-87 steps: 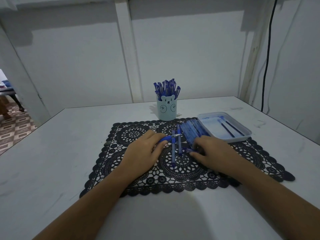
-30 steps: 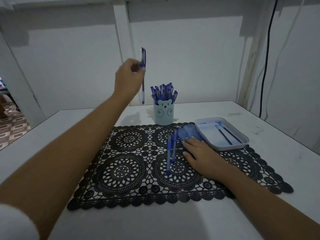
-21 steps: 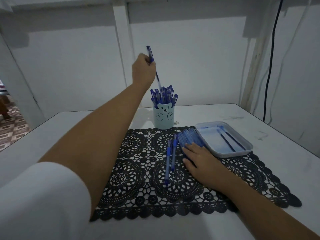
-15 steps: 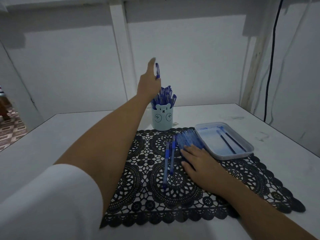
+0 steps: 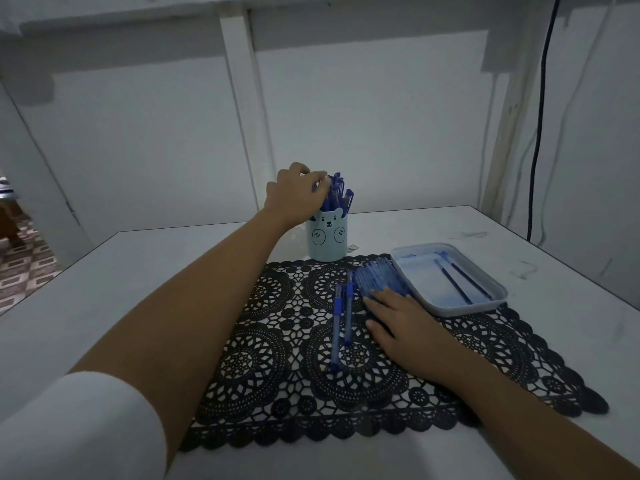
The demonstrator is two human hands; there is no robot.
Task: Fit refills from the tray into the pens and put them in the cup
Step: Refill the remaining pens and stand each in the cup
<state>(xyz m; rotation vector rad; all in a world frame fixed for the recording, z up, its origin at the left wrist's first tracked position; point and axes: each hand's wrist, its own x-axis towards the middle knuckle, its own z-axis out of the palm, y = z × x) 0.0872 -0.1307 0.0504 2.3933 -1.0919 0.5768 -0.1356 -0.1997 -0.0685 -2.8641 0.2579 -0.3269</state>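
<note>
The left hand (image 5: 294, 195) is coming down onto the cup (image 5: 327, 239), adding one more to the pens (image 5: 337, 192) standing there, though I cannot tell if its grip is letting go, while the right hand (image 5: 405, 323) is lying flat, grip slack, on the barrels (image 5: 377, 277) beside the tray (image 5: 498, 296).

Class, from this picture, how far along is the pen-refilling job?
Done: the cup is crowded with pens. In hand: left hand touches the pen tops there; right hand rests on the pen pile. Left: two refills in the tray, two pens on the mat.
</note>
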